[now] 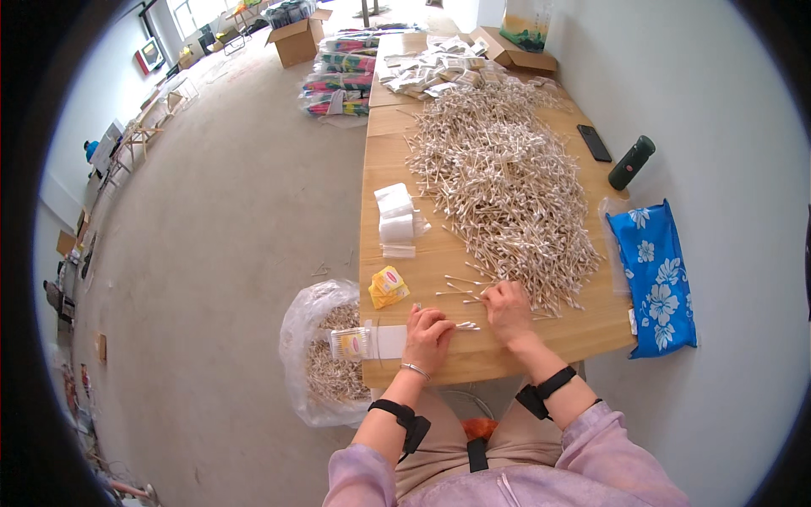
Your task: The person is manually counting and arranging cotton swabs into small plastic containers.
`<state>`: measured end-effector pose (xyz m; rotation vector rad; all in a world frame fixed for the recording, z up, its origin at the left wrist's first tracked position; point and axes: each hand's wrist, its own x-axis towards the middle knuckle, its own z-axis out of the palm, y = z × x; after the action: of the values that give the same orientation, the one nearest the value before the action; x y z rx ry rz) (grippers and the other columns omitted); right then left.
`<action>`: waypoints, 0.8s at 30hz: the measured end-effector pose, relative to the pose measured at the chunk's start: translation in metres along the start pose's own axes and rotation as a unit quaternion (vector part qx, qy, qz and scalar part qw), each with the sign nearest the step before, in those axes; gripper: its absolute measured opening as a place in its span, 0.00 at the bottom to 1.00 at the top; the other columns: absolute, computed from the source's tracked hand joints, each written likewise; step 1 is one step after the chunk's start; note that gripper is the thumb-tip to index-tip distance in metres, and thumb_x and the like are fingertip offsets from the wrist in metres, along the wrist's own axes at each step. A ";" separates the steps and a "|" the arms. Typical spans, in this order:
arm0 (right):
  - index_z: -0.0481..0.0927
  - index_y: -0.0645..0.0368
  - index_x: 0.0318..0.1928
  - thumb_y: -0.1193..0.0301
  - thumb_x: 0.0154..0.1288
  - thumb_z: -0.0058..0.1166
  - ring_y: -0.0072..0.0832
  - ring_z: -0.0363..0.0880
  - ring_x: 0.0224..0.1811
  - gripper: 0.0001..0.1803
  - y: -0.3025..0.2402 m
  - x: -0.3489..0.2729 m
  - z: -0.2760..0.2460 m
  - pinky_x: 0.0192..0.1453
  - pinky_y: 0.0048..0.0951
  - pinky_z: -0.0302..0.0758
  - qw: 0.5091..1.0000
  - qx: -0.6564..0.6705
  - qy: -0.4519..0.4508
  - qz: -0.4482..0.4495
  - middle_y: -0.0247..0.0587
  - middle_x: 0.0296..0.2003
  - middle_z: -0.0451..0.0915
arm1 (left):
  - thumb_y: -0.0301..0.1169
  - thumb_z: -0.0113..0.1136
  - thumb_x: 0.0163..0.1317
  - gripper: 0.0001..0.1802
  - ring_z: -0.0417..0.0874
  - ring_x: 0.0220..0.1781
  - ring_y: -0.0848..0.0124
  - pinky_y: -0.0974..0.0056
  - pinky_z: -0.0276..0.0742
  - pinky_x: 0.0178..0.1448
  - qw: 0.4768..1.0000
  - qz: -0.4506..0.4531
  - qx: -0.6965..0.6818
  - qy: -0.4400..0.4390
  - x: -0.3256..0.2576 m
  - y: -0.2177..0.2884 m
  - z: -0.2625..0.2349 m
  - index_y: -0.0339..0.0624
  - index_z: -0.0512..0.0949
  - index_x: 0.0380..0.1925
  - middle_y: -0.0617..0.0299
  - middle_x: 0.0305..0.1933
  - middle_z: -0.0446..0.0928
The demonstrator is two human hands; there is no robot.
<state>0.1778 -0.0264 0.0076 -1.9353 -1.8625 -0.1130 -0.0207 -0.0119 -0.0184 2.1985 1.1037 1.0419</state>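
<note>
Two bare hands, lower centre of the frame, apart, over a wooden table (486, 362). Left hand (428, 340): fingers closed on a small bunch of cotton swabs (467, 326), long axis roughly crosswise, white tips pointing right, toward the other hand. Right hand (508, 316): fingers bent down at the near edge of the swab pile (515, 203); whether they grip any swabs cannot be told. Principal relation: the pile lies up-frame of both hands, its long axis running away toward the top, the right hand touching its near end and the left standing off to one side. Left of the left hand: one clear packet of swabs (348, 344), at the table edge, a white strip (390, 341) adjoining. Lower left, beside the table: a clear plastic sack (296, 346) containing more swabs. Next, up-frame: yellow cards (389, 286), overlapping; then white bags (395, 221). Right side: a blue floral pouch (659, 270), tilted; above it, a dark green bottle (632, 162) and a black phone (594, 143). Top centre, beyond the pile: many small packets (435, 68), heaped; beside them, an open cardboard box (528, 61).
</note>
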 end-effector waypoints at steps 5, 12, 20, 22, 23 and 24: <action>0.81 0.54 0.34 0.72 0.55 0.59 0.38 0.72 0.42 0.06 -0.024 0.005 0.008 0.50 0.36 0.70 0.988 0.105 -0.109 -0.034 0.37 0.35 0.75 | 0.27 0.70 0.46 0.20 0.71 0.58 0.54 0.49 0.60 0.70 0.999 -0.040 0.006 0.000 0.001 0.005 -0.002 0.45 0.79 0.42 0.56 0.50 0.73; 0.81 0.53 0.38 0.69 0.54 0.60 0.37 0.71 0.46 0.10 -0.040 0.031 0.011 0.51 0.37 0.70 0.997 0.071 -0.006 -0.011 0.38 0.37 0.75 | 0.28 0.73 0.41 0.44 0.58 0.69 0.48 0.51 0.56 0.72 0.998 -0.064 -0.005 0.009 0.003 0.012 -0.005 0.40 0.63 0.61 0.49 0.64 0.61; 0.83 0.53 0.39 0.73 0.55 0.59 0.37 0.71 0.46 0.09 -0.027 0.009 0.021 0.53 0.37 0.69 0.980 0.171 -0.096 -0.042 0.37 0.40 0.75 | 0.29 0.74 0.42 0.45 0.56 0.71 0.47 0.48 0.52 0.75 0.998 -0.056 0.012 0.008 0.001 0.008 -0.003 0.39 0.62 0.62 0.47 0.66 0.61; 0.83 0.53 0.38 0.74 0.55 0.58 0.37 0.71 0.45 0.09 -0.016 0.003 0.015 0.52 0.37 0.69 0.986 0.156 -0.052 -0.032 0.37 0.39 0.75 | 0.31 0.73 0.43 0.41 0.58 0.71 0.49 0.47 0.50 0.75 0.998 -0.058 0.020 -0.003 0.000 0.007 -0.003 0.39 0.66 0.60 0.48 0.63 0.65; 0.83 0.54 0.37 0.75 0.55 0.57 0.37 0.72 0.44 0.08 -0.012 0.002 0.012 0.52 0.37 0.69 0.990 0.142 -0.007 -0.023 0.36 0.38 0.75 | 0.31 0.73 0.43 0.41 0.58 0.71 0.49 0.47 0.50 0.75 0.998 -0.056 0.020 -0.004 0.000 0.007 -0.003 0.39 0.66 0.60 0.48 0.63 0.65; 0.83 0.54 0.37 0.75 0.55 0.57 0.37 0.72 0.44 0.08 -0.009 0.000 0.010 0.52 0.37 0.69 0.990 0.142 -0.006 -0.022 0.36 0.38 0.75 | 0.31 0.72 0.44 0.38 0.60 0.70 0.49 0.47 0.50 0.75 0.998 -0.047 0.031 -0.005 0.000 0.006 -0.003 0.39 0.68 0.58 0.49 0.62 0.67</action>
<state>0.1662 -0.0227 0.0012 -1.7061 -1.8179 0.1443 -0.0201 -0.0153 -0.0130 2.1747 1.2382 0.9668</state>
